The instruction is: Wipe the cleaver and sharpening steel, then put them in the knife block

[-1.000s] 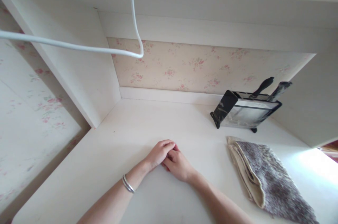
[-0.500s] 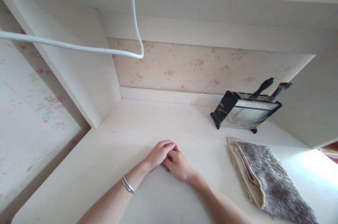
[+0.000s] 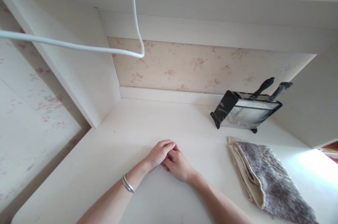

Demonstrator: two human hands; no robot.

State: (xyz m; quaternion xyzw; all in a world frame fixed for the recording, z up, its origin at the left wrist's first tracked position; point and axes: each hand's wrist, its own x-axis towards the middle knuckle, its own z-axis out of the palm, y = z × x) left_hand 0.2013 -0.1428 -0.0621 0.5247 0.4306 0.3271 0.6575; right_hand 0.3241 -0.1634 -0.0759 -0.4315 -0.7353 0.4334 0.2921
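My left hand (image 3: 159, 154) and my right hand (image 3: 180, 166) are clasped together above the white countertop (image 3: 148, 122), in the lower middle of the view. The left fingers wrap over the fingers of the right hand, and the right thumb rests against the left palm side. Both hands are closed on each other, and no other thing shows between them. Most of the fingertips are hidden. A silver bracelet (image 3: 128, 184) circles my left wrist. To the right lies a folded grey-brown fluffy towel (image 3: 274, 178) with a beige underside, apart from the hands.
A knife block (image 3: 244, 111) with black ends and two black handles stands at the back right. A white cable (image 3: 79, 46) hangs bent across the upper left. White cabinets (image 3: 211, 9) overhang the counter, with a side panel (image 3: 76, 51) at the left.
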